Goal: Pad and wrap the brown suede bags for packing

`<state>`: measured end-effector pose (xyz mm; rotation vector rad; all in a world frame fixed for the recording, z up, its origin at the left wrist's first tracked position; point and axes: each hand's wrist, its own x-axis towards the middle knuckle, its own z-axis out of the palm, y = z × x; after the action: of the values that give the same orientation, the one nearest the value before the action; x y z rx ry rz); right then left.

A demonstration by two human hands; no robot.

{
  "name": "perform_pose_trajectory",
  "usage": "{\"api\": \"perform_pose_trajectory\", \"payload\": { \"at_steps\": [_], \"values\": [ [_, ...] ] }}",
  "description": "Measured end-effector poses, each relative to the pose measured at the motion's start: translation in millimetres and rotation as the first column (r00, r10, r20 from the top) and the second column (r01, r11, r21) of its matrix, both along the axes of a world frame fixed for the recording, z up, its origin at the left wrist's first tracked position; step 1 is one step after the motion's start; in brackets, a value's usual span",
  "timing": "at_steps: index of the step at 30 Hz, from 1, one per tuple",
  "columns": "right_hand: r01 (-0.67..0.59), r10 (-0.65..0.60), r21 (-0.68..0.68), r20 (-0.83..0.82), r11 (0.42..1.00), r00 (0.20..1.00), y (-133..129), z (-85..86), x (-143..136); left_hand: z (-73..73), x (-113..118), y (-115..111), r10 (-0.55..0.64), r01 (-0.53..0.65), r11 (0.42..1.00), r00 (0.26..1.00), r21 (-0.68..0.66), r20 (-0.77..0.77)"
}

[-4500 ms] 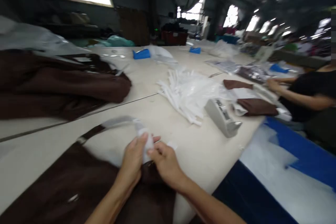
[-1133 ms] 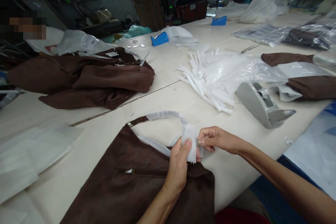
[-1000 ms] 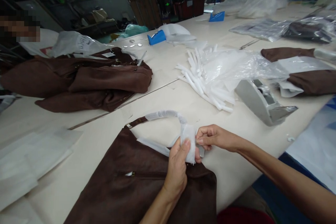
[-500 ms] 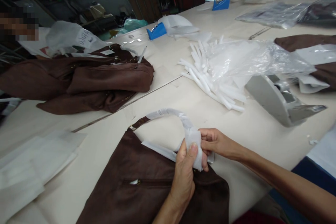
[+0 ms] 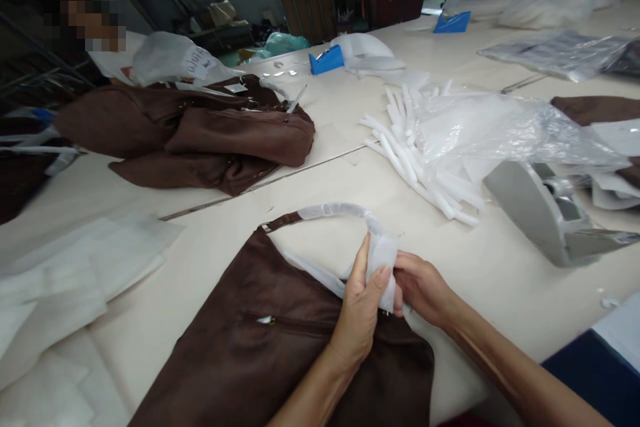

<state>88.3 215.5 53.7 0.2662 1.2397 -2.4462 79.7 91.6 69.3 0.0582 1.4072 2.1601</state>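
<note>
A dark brown handbag lies on the table before me, its zip pull showing on the front. The bag's curved strap is covered along much of its length by thin white wrapping. My left hand grips the wrapped strap near its right end, thumb on top. From the right, my right hand closes on the edge of that wrapping, with its fingertips partly hidden behind it. A white strip lies along the bag's top opening.
Thin white sheets are stacked at left. Brown bags lie beyond, near another person. White foam rods, clear plastic bags and a grey tape dispenser sit to the right. Blue tape dispensers stand farther back.
The view has swung slightly left, so the scene sits farther right. My right hand has turned around the wrapping's edge, while my left hand keeps its grip on the strap.
</note>
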Motion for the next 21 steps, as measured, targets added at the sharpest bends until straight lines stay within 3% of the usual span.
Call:
{"api": "perform_pose_trajectory", "payload": {
  "at_steps": [3,9,14,21],
  "values": [
    [0.015,-0.018,-0.051,-0.05,0.999,0.999,8,4.8,10,-0.8,0,0,-0.002,0.002,1.0,1.0,0.002,-0.003],
    [0.14,-0.126,0.193,-0.082,0.971,0.989,-3,11.1,12,2.2,0,-2,0.082,-0.088,0.995,0.991,-0.054,-0.101],
    [0.208,-0.204,0.211,-0.04,0.955,0.978,-9,10.3,8,1.1,0,-4,-0.039,0.039,0.999,0.997,0.014,-0.061],
    [0.201,-0.203,0.246,-0.021,0.948,0.979,-12,14.0,6,1.5,-1,-2,-0.052,0.059,0.994,0.996,0.09,-0.074]
  ]
}}
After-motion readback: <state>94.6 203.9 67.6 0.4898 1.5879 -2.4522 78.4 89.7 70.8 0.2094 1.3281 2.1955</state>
